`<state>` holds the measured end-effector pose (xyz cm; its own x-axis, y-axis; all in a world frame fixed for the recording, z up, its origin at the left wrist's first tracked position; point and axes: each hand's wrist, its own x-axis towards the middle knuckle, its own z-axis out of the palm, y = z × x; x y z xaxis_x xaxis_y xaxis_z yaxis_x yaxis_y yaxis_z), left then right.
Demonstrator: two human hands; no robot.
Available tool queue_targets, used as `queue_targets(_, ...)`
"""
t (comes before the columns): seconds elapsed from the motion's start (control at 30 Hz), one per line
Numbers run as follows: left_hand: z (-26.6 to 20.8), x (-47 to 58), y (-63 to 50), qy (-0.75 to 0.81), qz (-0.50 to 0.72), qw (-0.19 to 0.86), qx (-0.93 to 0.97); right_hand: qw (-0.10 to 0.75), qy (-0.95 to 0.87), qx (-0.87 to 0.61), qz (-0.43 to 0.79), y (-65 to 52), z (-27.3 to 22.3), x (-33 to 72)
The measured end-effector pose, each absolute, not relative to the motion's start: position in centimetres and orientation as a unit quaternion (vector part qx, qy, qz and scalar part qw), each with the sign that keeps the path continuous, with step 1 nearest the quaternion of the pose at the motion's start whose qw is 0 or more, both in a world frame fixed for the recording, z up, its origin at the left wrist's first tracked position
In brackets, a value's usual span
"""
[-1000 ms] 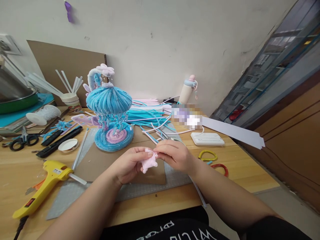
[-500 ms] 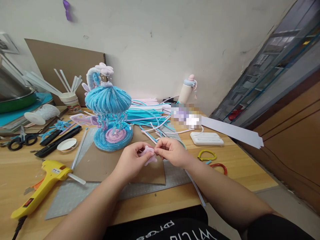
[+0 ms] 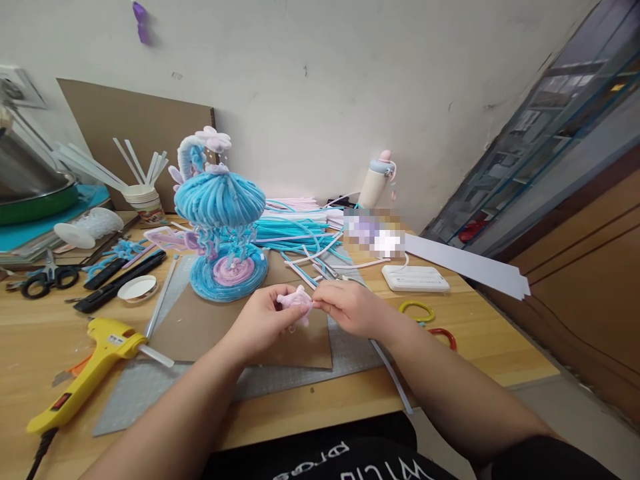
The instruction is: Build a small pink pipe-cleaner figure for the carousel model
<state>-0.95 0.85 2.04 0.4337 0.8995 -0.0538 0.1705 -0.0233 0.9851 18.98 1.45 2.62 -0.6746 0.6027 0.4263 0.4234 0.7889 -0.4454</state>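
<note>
A small pale pink pipe-cleaner piece [image 3: 296,301], bent into looped lobes, is pinched between the thumb and fingers of my left hand [image 3: 265,313]. My right hand [image 3: 347,305] grips its right end between thumb and fingertips. Both hands are above a brown cardboard sheet [image 3: 200,327]. Just behind them stands a blue fuzzy jellyfish-like model [image 3: 220,200] with curled tentacles and a pink flower on top. Its round base [image 3: 200,283] is a coil of blue with a pink centre.
Blue, pink and white pipe cleaners [image 3: 295,230] lie behind. A yellow glue gun [image 3: 95,367] rests at left, near black scissors [image 3: 49,277] and a tape roll [image 3: 137,289]. At right are a white power bank [image 3: 415,278], red-and-yellow-handled scissors [image 3: 417,311] and a bottle [image 3: 375,180].
My right hand has turned, its fingers now curled lower over the end of the pink piece. The piece has tilted in my left fingers. The whole view has shifted slightly.
</note>
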Motion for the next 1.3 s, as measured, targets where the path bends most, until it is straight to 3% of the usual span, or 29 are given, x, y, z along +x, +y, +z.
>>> queue_targets(0.1,2.1,-0.9,0.8,0.411,0.346,0.47,0.7,0.286,-0.856,-0.345,0.257,1.4,2.7,18.8)
queue_targets(0.23,2.2,-0.8,0.8,0.373,0.373,0.318,0.788,0.29,-0.678,-0.399,0.546,1.7,2.1,18.3)
queue_targets(0.37,2.3,-0.8,0.6,0.307,0.389,0.269,0.825,0.239,-0.466,-0.356,0.774,1.8,1.5,17.9)
queue_targets(0.47,2.3,-0.9,0.6,0.304,0.407,0.265,0.819,0.188,-0.427,-0.316,0.826,1.6,1.3,17.6)
queue_targets(0.57,2.2,-0.9,0.6,0.361,0.441,0.313,0.76,0.26,-0.508,-0.357,0.739,1.3,1.3,17.4)
queue_targets(0.7,2.2,-1.0,0.9,0.437,0.457,0.449,0.632,0.455,-0.707,-0.373,0.393,0.9,1.5,17.7)
queue_targets(0.77,2.3,-1.0,1.0,0.435,0.454,0.498,0.597,0.488,-0.777,-0.322,0.235,0.7,1.6,17.9)
queue_targets(0.87,2.3,-1.0,1.1,0.418,0.441,0.542,0.581,0.478,-0.828,-0.276,0.105,0.6,1.6,18.0)
queue_targets(1.07,1.9,-1.0,1.2,0.393,0.403,0.601,0.568,0.382,-0.871,-0.299,0.078,0.6,2.0,17.8)
queue_targets(1.3,1.9,-0.9,1.2,0.417,0.377,0.572,0.598,0.395,-0.811,-0.355,0.243,0.4,1.7,17.1)
